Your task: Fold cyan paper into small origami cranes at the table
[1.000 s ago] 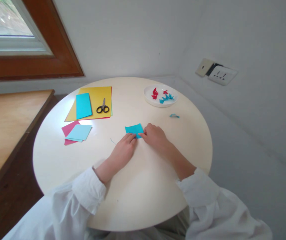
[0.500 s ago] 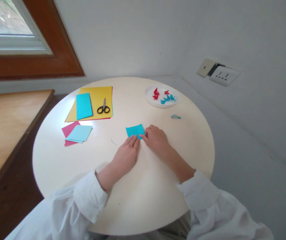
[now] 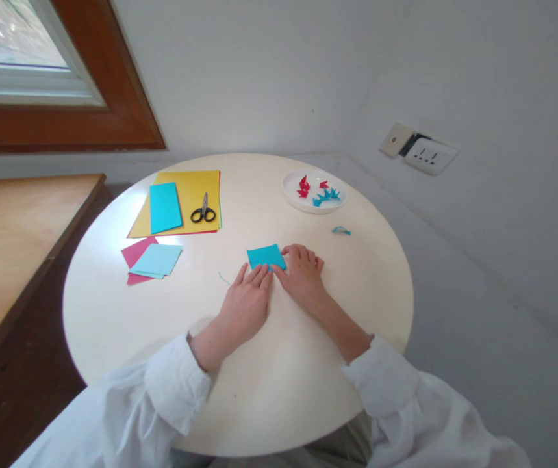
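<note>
A small blue paper rectangle (image 3: 265, 256) lies flat near the middle of the round cream table (image 3: 308, 364). My left hand (image 3: 245, 301) rests flat below it, fingers stretched out and tips touching its near edge. Beside the paper's right edge, my right hand (image 3: 302, 272) lies on the table with fingers loosely curled and its thumb against the paper's near right corner. Neither hand lifts the paper.
Black scissors (image 3: 203, 210) and a blue sheet (image 3: 165, 207) lie on yellow paper (image 3: 195, 188) at the back left. Pale blue sheets on pink paper (image 3: 154, 260) sit nearer. A white plate (image 3: 293, 195) holds small red and blue folded pieces; a blue scrap (image 3: 341, 230) lies nearby.
My left hand's fingers have flattened and spread along the paper's near edge. My right hand has drawn slightly back and opened a little. The paper lies flatter.
</note>
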`<state>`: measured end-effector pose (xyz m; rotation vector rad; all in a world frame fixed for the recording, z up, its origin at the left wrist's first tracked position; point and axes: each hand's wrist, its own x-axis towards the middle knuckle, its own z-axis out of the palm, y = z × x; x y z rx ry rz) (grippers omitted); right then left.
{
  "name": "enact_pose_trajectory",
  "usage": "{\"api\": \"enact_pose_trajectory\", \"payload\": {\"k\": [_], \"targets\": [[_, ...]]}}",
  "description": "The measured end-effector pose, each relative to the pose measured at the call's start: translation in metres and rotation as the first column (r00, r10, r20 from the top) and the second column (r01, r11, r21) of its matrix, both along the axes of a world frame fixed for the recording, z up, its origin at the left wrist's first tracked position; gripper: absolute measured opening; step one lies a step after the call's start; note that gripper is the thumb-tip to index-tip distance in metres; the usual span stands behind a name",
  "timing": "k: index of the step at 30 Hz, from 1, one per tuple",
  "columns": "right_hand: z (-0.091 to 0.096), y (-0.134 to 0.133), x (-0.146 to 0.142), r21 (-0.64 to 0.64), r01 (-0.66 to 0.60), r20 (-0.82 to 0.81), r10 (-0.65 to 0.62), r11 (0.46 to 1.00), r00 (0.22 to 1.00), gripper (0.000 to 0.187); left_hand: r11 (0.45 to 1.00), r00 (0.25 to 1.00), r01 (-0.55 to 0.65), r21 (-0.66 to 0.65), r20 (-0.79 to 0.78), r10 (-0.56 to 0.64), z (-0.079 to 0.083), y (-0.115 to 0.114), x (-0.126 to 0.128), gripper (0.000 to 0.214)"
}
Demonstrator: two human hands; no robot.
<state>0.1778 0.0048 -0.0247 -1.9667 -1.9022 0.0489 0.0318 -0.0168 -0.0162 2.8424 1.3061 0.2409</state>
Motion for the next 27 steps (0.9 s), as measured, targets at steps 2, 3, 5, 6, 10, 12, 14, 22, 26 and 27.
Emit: {"api": "enact_pose_trajectory", "payload": {"k": [2,3,5,6,10,12,14,22,26,27], "targets": [[-0.001,0.000,0.002,-0.003,-0.004,-0.003,0.004,1.000,1.000,0.025,1.000,1.000,-0.003,-0.001,0.003,0.003,0.001,0.000,-0.001,0.047],[-0.001,0.000,0.003,-0.006,-0.007,-0.002,0.007,1.000,1.000,0.024,1.000,1.000,-0.001,-0.002,0.008,0.001,0.001,0.000,-0.002,0.047],[-0.002,-0.001,0.005,-0.012,-0.016,-0.008,0.016,1.000,1.000,0.023,1.000,1.000,0.007,-0.006,0.020,-0.007,0.000,0.001,-0.003,0.048],[-0.002,-0.001,0.006,-0.013,-0.022,-0.018,0.022,1.000,1.000,0.023,1.000,1.000,0.009,-0.008,0.025,-0.009,-0.001,0.001,-0.004,0.048],[-0.001,-0.003,0.011,-0.011,-0.058,-0.077,0.057,0.998,0.995,0.026,1.000,0.999,0.015,-0.005,0.030,-0.015,-0.003,0.001,-0.005,0.046],[0.000,-0.003,0.012,-0.013,-0.067,-0.093,0.066,0.998,0.994,0.029,1.000,0.999,0.021,-0.011,0.031,-0.020,-0.003,0.002,-0.005,0.047],[0.001,-0.004,0.013,-0.010,-0.052,-0.119,0.050,0.999,0.992,0.033,0.999,0.999,0.024,-0.032,0.038,-0.023,-0.003,0.002,-0.004,0.048],[0.000,-0.027,0.004,0.126,-0.332,-0.069,0.343,0.935,0.937,0.040,0.997,0.996,0.032,-0.073,0.087,-0.026,-0.004,0.003,-0.003,0.048],[-0.001,-0.034,0.001,0.047,-0.397,0.040,0.395,0.917,0.918,0.042,0.994,0.997,0.016,-0.107,0.079,-0.007,0.000,0.002,-0.002,0.048],[-0.001,-0.034,0.001,0.036,-0.397,0.055,0.395,0.917,0.917,0.042,0.994,0.997,0.007,-0.114,0.073,0.001,0.002,0.002,-0.001,0.048]]}}
